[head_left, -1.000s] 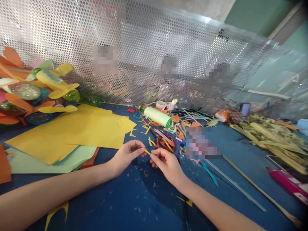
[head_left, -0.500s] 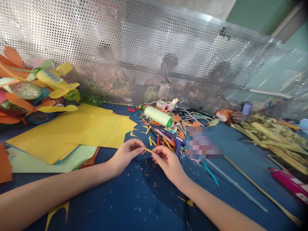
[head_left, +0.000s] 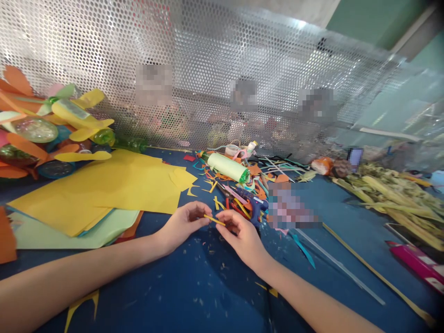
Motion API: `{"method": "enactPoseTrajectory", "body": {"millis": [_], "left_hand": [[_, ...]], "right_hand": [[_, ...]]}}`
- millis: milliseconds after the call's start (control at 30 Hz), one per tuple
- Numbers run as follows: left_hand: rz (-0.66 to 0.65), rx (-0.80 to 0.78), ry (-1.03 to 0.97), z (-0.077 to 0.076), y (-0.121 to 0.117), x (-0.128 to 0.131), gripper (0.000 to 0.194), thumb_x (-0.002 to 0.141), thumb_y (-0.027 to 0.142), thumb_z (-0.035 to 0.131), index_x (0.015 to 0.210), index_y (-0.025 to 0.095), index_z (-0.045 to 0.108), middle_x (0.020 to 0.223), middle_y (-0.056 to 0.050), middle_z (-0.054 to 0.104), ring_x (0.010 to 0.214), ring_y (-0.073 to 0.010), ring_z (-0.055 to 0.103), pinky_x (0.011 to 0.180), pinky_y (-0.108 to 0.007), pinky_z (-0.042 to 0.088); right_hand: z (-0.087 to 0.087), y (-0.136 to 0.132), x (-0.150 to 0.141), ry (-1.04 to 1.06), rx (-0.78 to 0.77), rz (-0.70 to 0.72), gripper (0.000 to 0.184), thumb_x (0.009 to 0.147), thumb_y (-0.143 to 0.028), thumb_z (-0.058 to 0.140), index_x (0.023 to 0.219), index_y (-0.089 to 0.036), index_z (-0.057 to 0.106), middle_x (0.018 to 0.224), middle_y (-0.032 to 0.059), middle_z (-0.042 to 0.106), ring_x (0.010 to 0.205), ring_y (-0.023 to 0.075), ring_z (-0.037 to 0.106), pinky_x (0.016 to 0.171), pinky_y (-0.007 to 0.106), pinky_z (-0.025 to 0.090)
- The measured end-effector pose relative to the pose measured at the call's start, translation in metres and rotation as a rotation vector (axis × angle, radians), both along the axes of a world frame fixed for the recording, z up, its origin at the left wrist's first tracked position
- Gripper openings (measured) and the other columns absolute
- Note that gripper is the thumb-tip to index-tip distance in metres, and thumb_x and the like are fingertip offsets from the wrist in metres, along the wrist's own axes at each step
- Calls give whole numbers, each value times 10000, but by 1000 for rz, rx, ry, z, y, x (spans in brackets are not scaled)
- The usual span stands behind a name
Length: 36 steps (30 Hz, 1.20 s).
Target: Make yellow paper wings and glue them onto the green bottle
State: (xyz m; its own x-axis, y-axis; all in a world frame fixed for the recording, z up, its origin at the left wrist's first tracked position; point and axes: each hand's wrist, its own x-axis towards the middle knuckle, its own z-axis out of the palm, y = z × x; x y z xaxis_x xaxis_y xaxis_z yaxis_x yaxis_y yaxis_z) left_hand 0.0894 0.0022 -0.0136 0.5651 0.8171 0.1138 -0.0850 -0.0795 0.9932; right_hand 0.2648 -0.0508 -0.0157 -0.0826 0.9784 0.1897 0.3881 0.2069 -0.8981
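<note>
A narrow yellow paper strip [head_left: 214, 219] spans the small gap between my two hands, above the blue table. My left hand [head_left: 183, 225] pinches its left end between thumb and fingertips. At the other end, my right hand [head_left: 244, 238] has its thumb and curled fingers around the strip, the grip looking loose. Just beyond the hands lie small yellow paper scraps [head_left: 217, 203]. A blue glue gun [head_left: 257, 207] rests past my right hand, among pliers and other tools. To the left of my left hand are large yellow paper sheets [head_left: 138, 180].
A green bottle wrapped in pale paper [head_left: 227, 167] lies amid cuttings. Bottle-and-paper flowers [head_left: 76, 115] crowd the left. On the right are a clear stick [head_left: 342, 266], a thin tan stalk [head_left: 374, 270], dried husks [head_left: 398, 194] and a magenta box [head_left: 416, 263]. People sit behind a perforated screen [head_left: 208, 55].
The strip has turned slightly and shows more of its length between my hands. My right-hand fingers have shifted a little left and loosened around its end.
</note>
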Motion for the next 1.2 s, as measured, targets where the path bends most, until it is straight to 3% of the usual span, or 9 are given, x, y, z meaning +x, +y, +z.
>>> {"method": "enactPoseTrajectory", "body": {"millis": [367,667,767,867,1000,1100,1200], "left_hand": [[-36,50,26,-4,-1,0,107,758,227,580,854,180,584,854,-7,591,828,-149,560,813,-311,433],[-9,33,45,-5,1,2,113,767,248,576,850,172,575,834,-6,584,808,-139,563,809,-293,441],[7,123,97,-6,-1,2,159,776,234,548,926,186,562,916,-26,586,871,-157,571,838,-302,447],[83,350,215,1,2,-1,235,758,200,542,992,206,556,1015,-49,570,914,-173,563,856,-307,445],[152,736,468,18,30,-13,139,781,207,502,859,199,617,959,-64,607,953,-212,541,904,-350,391],[215,789,695,24,68,-22,182,796,225,473,881,184,628,947,-78,638,942,-224,555,897,-354,383],[223,819,792,21,105,-26,237,750,214,506,949,176,629,1054,-78,619,1051,-248,508,953,-361,326]], "right_hand": [[1,-1,0,-3,-31,28,115,826,-308,515,866,-211,561,814,19,594,734,143,585,668,256,505],[0,0,0,11,-49,52,109,830,-270,501,902,-213,560,873,24,601,799,149,595,722,270,511],[-2,1,0,37,-49,52,136,826,-266,508,937,-207,557,891,31,603,806,150,598,706,266,517],[-3,3,1,51,-58,33,136,812,-268,530,926,-199,559,858,27,601,786,148,600,696,265,521],[-3,5,1,44,-73,19,117,804,-284,541,878,-196,563,821,23,594,755,143,592,675,261,521],[-2,5,0,46,-82,23,124,797,-295,547,871,-197,562,805,19,592,736,139,590,675,261,517],[-1,5,0,52,-88,25,141,789,-317,554,866,-199,565,793,14,592,721,138,589,656,259,515]]}}
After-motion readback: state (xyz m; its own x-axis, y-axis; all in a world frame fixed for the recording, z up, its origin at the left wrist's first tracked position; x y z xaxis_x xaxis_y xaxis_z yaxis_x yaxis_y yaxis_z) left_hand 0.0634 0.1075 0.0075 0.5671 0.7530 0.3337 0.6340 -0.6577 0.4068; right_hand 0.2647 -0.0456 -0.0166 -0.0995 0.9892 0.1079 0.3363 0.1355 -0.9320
